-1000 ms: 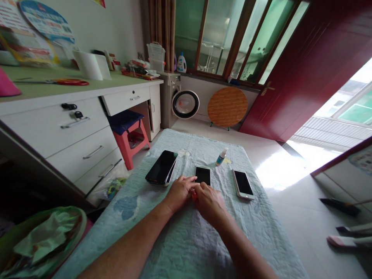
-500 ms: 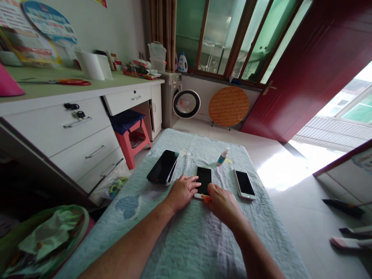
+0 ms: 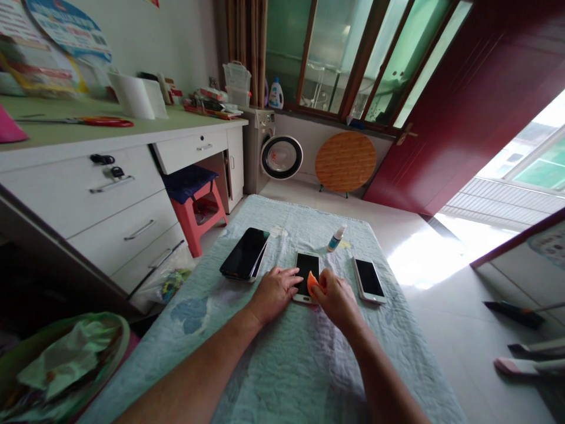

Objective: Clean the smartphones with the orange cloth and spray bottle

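A white-framed phone (image 3: 306, 266) lies screen up in the middle of a pale green cloth-covered table (image 3: 282, 365). My left hand (image 3: 274, 292) rests flat on the cloth with its fingertips pressing the phone's left edge. My right hand (image 3: 336, 297) is closed on a small orange cloth (image 3: 312, 281), held against the lower right of the phone's screen.
A stack of dark phones (image 3: 245, 261) lies to the left, another white phone (image 3: 369, 280) to the right, and a small spray bottle (image 3: 336, 238) behind. A white desk with drawers (image 3: 119, 188) and a red stool (image 3: 194, 203) stand on the left. A green bag (image 3: 62, 365) sits near left.
My hands parted from over the phone's lower end. The right hand lifted the orange cloth into view and brought it up onto the screen. The left hand stayed at the phone's edge.
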{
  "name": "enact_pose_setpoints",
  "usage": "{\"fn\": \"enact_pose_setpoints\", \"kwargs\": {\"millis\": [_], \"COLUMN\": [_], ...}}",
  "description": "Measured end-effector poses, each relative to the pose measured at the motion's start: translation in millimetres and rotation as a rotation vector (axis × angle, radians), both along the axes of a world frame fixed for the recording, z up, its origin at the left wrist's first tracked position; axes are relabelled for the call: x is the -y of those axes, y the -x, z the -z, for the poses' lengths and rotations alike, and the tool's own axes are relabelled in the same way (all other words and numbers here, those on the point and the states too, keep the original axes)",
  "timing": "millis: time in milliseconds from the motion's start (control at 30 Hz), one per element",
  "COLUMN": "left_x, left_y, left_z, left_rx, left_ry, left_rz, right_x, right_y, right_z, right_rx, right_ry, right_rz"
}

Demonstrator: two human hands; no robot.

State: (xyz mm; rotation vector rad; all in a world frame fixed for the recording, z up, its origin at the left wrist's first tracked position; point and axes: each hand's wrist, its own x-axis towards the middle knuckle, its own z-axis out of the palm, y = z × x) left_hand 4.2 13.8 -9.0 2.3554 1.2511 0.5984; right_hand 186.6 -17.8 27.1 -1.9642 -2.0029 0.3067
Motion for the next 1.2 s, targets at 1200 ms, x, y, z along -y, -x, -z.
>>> {"fn": "enact_pose_setpoints", "kwargs": {"millis": [1200], "left_x": [2.3], "left_y": [3.1], "left_z": [-2.8], "left_rx": [0.0], "left_ry": [0.035], "left_rz": [0.097], "right_x": [-40.7], "right_y": [-13.7], "right_z": [23.5], "right_rx": [-0.031], "right_ry": [0.106], "right_rz": [0.08]}}
